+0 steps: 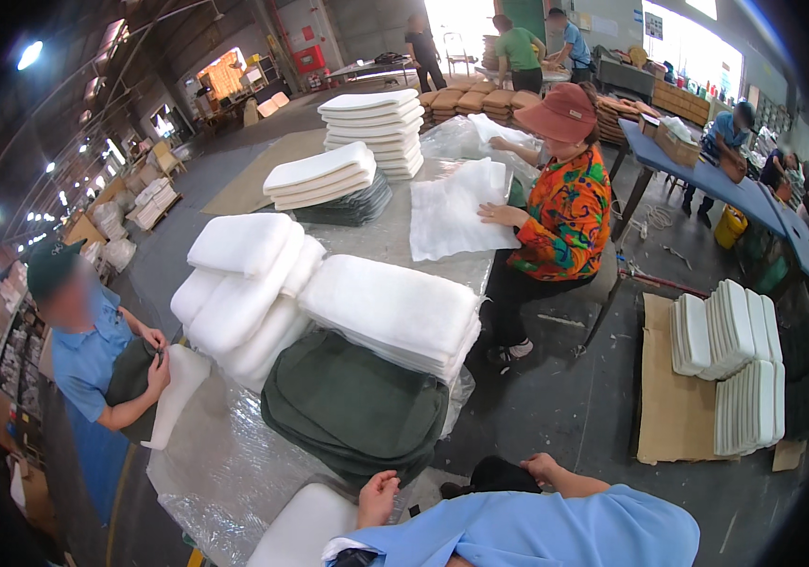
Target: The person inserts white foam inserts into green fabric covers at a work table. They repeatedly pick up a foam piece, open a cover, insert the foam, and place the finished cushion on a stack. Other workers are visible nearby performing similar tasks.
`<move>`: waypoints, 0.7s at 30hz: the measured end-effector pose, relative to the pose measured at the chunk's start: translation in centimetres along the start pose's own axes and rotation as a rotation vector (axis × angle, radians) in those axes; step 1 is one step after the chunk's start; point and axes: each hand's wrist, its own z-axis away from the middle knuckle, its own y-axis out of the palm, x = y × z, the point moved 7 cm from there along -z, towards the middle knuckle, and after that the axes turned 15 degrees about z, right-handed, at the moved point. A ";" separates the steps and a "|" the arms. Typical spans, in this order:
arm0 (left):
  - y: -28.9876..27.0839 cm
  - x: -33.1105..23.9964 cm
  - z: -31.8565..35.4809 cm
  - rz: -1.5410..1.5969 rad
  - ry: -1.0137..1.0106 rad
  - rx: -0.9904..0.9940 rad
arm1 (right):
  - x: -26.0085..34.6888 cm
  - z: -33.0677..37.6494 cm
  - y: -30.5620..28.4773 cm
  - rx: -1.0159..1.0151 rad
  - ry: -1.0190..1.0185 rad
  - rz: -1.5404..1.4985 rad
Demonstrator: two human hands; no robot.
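My left hand [379,498] is at the near edge of a stack of dark green fabric covers [352,402], its fingers curled together. A white foam pad [305,529] lies on the table beside that wrist. My right hand [543,469] is out to the right with bent fingers, next to a dark bundle [494,474] low in front of me. What the fingers of either hand hold, if anything, is too small to make out. Just beyond the covers lies a stack of white padding sheets [390,307], with more white pads [249,283] to its left.
Plastic film covers the table [211,482]. On the left a co-worker [93,350] handles a dark green cover and a white pad. Across the table a seated co-worker [560,208] touches a white sheet [456,213]. White pads [745,369] stand on floor cardboard [674,425] at right.
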 end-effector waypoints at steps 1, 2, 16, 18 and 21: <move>0.2 0.0 -0.1 -0.002 -0.011 0.009 | -0.2 -0.3 -0.2 0.011 0.005 0.036; 0.4 0.0 -0.2 0.012 -0.009 0.020 | -0.4 -0.6 -0.6 0.022 0.010 0.071; -1.4 -1.3 -0.9 0.107 -0.060 -0.026 | 6.1 -2.2 -1.0 0.020 -0.057 0.099; -1.0 -1.3 -1.4 0.106 -0.075 0.005 | 5.8 -2.3 -1.2 0.028 -0.052 0.112; -0.9 -1.4 -2.0 0.102 -0.105 0.029 | 5.6 -2.2 -1.1 0.030 -0.043 0.147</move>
